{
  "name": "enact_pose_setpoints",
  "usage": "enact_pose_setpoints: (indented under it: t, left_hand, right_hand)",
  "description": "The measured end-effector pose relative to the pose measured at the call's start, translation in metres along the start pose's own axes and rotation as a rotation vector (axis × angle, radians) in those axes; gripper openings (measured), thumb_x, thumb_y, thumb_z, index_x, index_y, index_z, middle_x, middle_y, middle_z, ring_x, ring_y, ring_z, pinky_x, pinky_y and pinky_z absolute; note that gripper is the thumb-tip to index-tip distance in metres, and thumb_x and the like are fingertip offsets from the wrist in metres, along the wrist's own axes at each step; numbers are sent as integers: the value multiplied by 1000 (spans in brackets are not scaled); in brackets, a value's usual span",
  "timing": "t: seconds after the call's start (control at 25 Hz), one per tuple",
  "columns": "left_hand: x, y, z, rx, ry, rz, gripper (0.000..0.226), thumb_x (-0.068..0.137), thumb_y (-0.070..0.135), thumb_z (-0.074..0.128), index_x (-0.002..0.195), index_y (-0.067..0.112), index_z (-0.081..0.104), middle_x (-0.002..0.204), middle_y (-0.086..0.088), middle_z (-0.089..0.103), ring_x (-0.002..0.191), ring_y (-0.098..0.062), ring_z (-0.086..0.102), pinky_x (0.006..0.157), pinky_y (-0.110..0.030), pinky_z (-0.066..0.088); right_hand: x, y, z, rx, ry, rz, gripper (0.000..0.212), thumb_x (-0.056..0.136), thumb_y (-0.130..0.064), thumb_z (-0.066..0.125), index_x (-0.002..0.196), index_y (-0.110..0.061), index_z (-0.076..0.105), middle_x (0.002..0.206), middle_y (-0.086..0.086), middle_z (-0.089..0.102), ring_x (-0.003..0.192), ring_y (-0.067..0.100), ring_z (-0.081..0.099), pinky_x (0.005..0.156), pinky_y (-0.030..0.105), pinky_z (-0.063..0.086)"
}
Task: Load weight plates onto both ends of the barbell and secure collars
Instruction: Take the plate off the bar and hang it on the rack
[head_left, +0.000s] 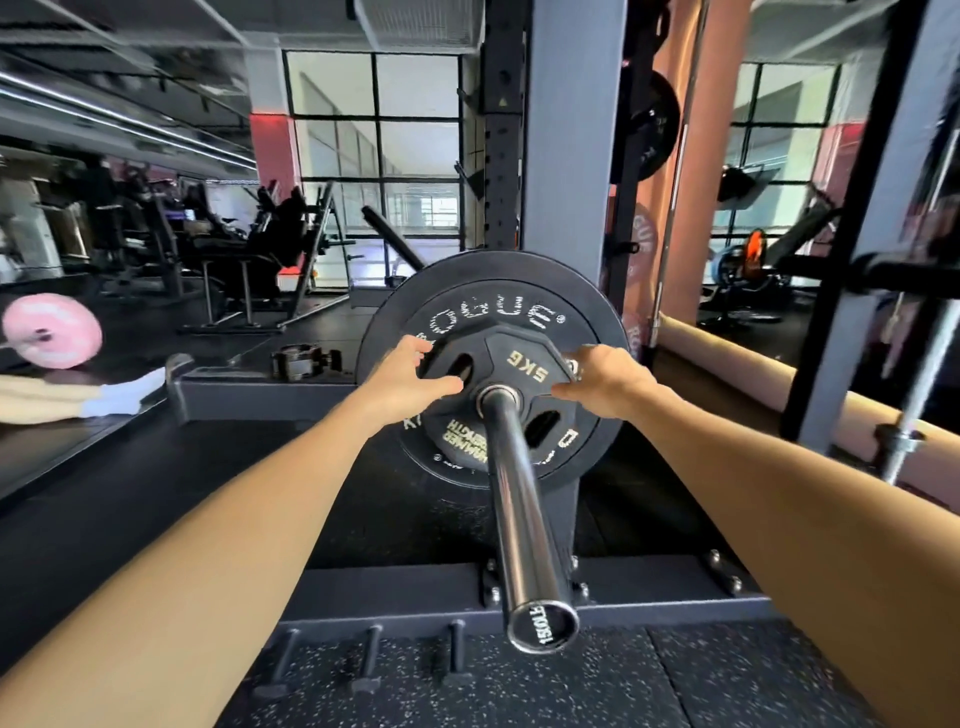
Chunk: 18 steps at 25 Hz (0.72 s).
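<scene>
**Seating the 5 kg plate on the near sleeve**

Obs.: Barbell sleeve (522, 499) runs from its end cap at the bottom edge of the view up and away to the plates. Small 5 kg plate (501, 387) is already threaded on the sleeve, face toward the camera, lying against the larger Rogue plate (485, 312) behind it. Whether any gap remains between the two cannot be told from this angle.

Hands: left hand (408, 371) holds the small plate's left rim, fingers curled over the edge, thumb lying across the face beside a grip slot. Right hand (600, 376) holds the right rim, fingers bent round the edge; the fingertips themselves are hidden behind the plate.

Step in hand (judgement): pushing the small plate home along the sleeve. Loading of this end looks close to done — no collar on the sleeve yet.

How to do it well:
- Push evenly with both hands so the plate stays square to the sleeve; a tilted plate binds on the bore.
- Clear fingers from the back rim before the plates meet, or they get pinched.
- Finish with flat palms on the face until it sits flush.

Next calls for a collar. A clamp-like object (306, 364) sits on the rack base frame (249, 395), left of the plates — possibly one; too blurred to confirm.
</scene>
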<state>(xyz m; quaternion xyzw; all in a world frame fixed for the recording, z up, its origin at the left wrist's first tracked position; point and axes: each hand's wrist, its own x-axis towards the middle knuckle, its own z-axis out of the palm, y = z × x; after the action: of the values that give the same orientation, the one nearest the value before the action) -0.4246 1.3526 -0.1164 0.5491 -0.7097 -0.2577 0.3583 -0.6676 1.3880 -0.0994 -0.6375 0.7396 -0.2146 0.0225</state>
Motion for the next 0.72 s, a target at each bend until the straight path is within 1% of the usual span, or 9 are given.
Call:
enact_pose_setpoints:
  t: [0.08,0.16,0.28,0.36,0.44,0.52,0.6,0.64,0.72]
  left_hand:
    - [12,-2,9,15,6,-8,67,87,36,69,144,25,36,148,-5,40,125,-24,50,102,-36,41]
    - [27,-7,19,44,6,-21,63,89,31,66,145,24,36,148,-6,39,126,-23,47,100,-33,40]
    - [53,-18,32,116,41,-24,61,90,24,64,144,22,36,147,-7,39,125,-24,46,95,-31,38]
    - [67,-24,37,158,107,-10,57,88,20,64,139,22,38,142,-8,43,120,-25,49,97,-35,41]
    - [81,-29,40,224,166,1,59,87,22,66,138,22,37,138,-10,48,118,-28,51,96,-40,44]
    - [88,-33,44,379,214,29,58,88,27,66,139,21,39,136,-10,51,118,-33,53,94,-43,45]
    - [90,-35,48,541,270,51,52,91,29,64,136,18,42,133,-10,53,115,-39,53,90,-45,44]
    - [89,-36,48,577,287,46,50,91,29,64,135,17,42,131,-11,54,114,-42,53,88,-46,43]
    - [89,-36,49,567,282,-10,52,87,29,68,130,15,43,123,-13,57,112,-43,53,83,-43,42]
  right_hand:
    - [8,11,7,10,-12,4,42,85,-44,67,111,-13,58,97,4,60,97,28,58,96,41,46]
    - [21,19,18,22,-25,8,36,85,-40,67,107,-14,56,101,5,61,96,27,57,95,41,47]
    - [45,28,41,56,-39,5,41,83,-41,68,111,-13,57,106,7,64,97,28,60,92,40,50]
    - [57,31,54,82,-48,23,48,83,-41,69,116,-10,51,111,10,62,97,30,60,89,39,52]
    - [67,34,66,114,-52,60,58,84,-37,69,126,-8,43,117,13,60,105,33,60,90,40,51]
    - [75,37,77,138,-45,85,62,84,-31,70,130,-5,37,120,15,59,109,36,59,90,40,50]
    - [82,39,87,139,-42,92,63,84,-28,70,131,-5,35,123,16,58,112,36,58,91,41,50]
    - [84,40,91,138,-37,97,62,85,-27,70,131,-5,36,124,16,57,113,37,58,91,41,49]
    - [88,41,95,123,-4,101,56,88,-27,67,131,-6,37,126,17,56,114,38,57,90,41,46]
